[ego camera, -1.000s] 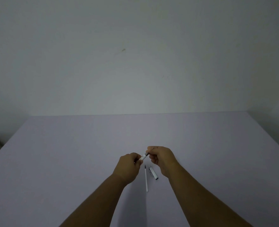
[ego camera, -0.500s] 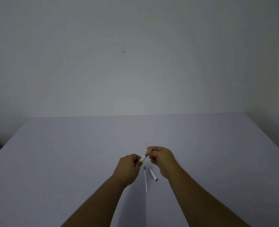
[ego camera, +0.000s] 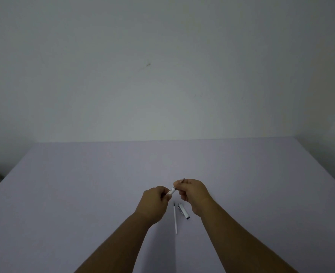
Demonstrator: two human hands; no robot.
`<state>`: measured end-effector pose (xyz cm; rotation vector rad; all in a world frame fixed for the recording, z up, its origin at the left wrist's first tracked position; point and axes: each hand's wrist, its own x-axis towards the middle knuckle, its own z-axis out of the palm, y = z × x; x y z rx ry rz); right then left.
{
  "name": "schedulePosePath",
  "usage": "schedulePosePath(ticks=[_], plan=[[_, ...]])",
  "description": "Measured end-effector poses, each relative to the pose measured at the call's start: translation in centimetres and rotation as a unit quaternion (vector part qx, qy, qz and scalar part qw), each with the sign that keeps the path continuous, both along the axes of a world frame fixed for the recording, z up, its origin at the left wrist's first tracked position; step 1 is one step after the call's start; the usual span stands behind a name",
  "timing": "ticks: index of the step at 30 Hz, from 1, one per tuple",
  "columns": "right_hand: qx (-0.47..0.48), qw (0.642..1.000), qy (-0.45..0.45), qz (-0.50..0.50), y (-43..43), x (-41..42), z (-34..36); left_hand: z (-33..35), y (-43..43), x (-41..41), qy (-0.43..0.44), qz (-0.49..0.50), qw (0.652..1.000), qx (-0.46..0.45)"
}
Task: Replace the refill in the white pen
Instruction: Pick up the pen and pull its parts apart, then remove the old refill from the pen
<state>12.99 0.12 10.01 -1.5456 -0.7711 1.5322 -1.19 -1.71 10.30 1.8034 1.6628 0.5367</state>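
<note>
I hold the white pen (ego camera: 171, 191) above the table between both hands. My left hand (ego camera: 156, 201) is closed around its barrel, most of which is hidden in the fist. My right hand (ego camera: 192, 192) pinches the pen's front end, and the thin tip sticks out past the fingers at the upper right. A loose white refill (ego camera: 175, 217) with a dark tip lies on the table just below my hands. Next to the refill, on its right, lies the white pen cap (ego camera: 184, 211) with a clip.
The pale lilac table (ego camera: 84, 184) stretches to a plain wall at the back. Its left and right edges run diagonally toward me. A dark object shows at the far left edge of the view.
The hands have stayed almost in place. My right hand has shifted slightly at the pen's front end, and the thin tip now shows beyond its fingers.
</note>
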Motion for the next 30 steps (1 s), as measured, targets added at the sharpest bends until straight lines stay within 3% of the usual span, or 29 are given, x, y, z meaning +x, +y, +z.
schedulePosePath(ticks=[5,12,18,20,22,25,28,30], plan=[[0.039,0.996,0.043,-0.065,0.6,0.5,0.3,0.3,-0.1,-0.2,-0.015,-0.003,0.999,-0.036],[0.058,0.996,-0.023,-0.06,1.1,0.5,0.1,0.8,-0.1,0.0,-0.068,-0.019,0.994,-0.081],[0.064,0.977,0.006,-0.204,2.7,1.8,-0.7,-0.4,0.2,-0.3,-0.082,-0.017,0.989,-0.121],[0.036,0.979,-0.06,-0.192,3.0,2.7,-2.1,-1.2,0.2,-0.4,-0.089,-0.009,0.987,-0.133],[-0.006,0.976,-0.206,-0.074,2.5,3.3,-4.0,-2.0,0.1,-0.3,-0.096,0.003,0.985,-0.144],[-0.015,0.922,-0.377,0.09,1.2,3.4,-7.0,-3.5,-0.1,-0.2,-0.11,0.025,0.98,-0.166],[-0.004,0.875,-0.457,0.161,0.0,3.2,-8.9,-4.6,-0.2,-0.1,-0.113,0.032,0.976,-0.181],[-0.004,0.868,-0.47,0.161,-0.4,3.2,-9.5,-5.2,-0.2,-0.1,-0.109,0.032,0.976,-0.186]])
